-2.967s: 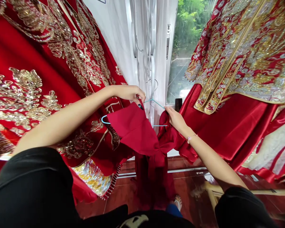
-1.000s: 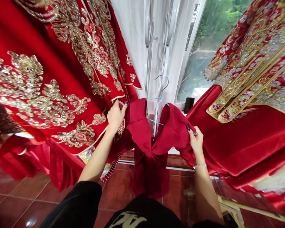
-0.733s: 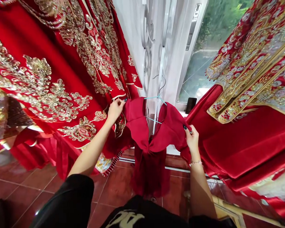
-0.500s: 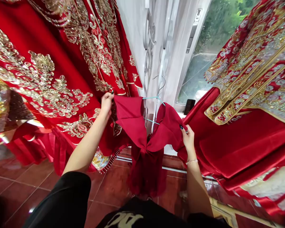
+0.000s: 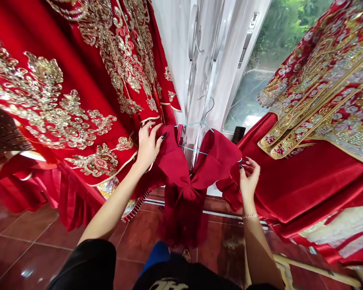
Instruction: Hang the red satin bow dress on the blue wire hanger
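Draping over the hanger (image 5: pixel 203 122) at mid-frame, the red dress (image 5: pixel 173 161) looks mostly fitted, though one hanger tip pokes out at right. The left hand (image 5: pixel 149 147) spreads its fingers at one shoulder; the right hand (image 5: pixel 249 177) half-curls by that tip, pinch unclear.

See gold-embroidered red garment (image 5: pixel 87 84) left, beaded jacket (image 5: pixel 323 96) over red skirt (image 5: pixel 296 185) right, window (image 5: pixel 269 48) behind jacket. Also get small dark block (image 5: pixel 238 134) near window, tiled floor (image 5: pixel 42 249) below, pale frame (image 5: pixel 293 264) lower right.
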Tool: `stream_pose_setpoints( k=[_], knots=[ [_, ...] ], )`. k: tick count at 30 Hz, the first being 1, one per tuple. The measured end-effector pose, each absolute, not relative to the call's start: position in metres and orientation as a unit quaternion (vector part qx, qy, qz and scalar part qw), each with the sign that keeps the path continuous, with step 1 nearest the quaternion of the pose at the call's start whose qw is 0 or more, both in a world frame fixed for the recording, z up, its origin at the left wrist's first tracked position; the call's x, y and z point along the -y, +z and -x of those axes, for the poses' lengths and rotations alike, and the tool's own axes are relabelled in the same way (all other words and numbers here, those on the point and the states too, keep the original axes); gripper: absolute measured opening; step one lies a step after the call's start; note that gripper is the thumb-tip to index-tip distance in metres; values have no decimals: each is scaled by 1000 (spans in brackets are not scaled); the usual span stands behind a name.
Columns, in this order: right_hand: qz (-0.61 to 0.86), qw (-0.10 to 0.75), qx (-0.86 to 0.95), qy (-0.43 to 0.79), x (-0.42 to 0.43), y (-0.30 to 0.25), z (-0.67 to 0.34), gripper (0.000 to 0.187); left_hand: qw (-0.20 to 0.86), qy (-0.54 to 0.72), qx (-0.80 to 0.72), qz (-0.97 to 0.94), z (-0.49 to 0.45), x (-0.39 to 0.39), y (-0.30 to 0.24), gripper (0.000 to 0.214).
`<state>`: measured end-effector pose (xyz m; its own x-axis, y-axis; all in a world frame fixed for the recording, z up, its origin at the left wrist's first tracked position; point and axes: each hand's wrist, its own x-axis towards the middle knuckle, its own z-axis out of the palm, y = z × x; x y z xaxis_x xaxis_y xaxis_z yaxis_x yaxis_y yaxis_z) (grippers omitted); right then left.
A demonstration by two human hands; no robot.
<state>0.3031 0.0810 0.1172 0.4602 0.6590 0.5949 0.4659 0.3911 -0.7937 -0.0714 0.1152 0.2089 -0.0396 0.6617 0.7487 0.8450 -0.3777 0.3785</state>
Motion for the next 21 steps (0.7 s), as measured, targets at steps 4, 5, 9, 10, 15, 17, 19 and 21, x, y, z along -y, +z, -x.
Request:
stream_pose_setpoints(
  k=[4, 5, 9, 10, 15, 17, 19, 21],
  knots=[
    [505, 661, 547, -98, -52, 150, -267, 28, 28, -387, 494, 778, 59, -124, 243, 47],
    [476, 649, 585, -95, -49, 161, -254, 25, -3, -361, 467, 807, 61, -128, 252, 46],
    [403, 546, 733, 49, -71, 201, -195, 30, -96, -230, 340, 907, 85, -156, 289, 32],
    [396, 524, 749, 81, -84, 206, -181, 29, -113, -192, 315, 923, 90, -165, 297, 31],
    [338, 472, 773, 255, -145, 205, -132, 12, -147, -62, 211, 964, 93, -196, 320, 22],
    [325, 493, 764, 259, -151, 199, -121, 11, -141, -62, 194, 969, 88, -198, 323, 19],
    [324, 519, 757, 229, -150, 194, -113, 14, -135, -96, 189, 968, 86, -196, 323, 19],
    [314, 525, 762, 210, -146, 193, -109, 16, -129, -149, 195, 961, 85, -192, 321, 18]
  ],
)
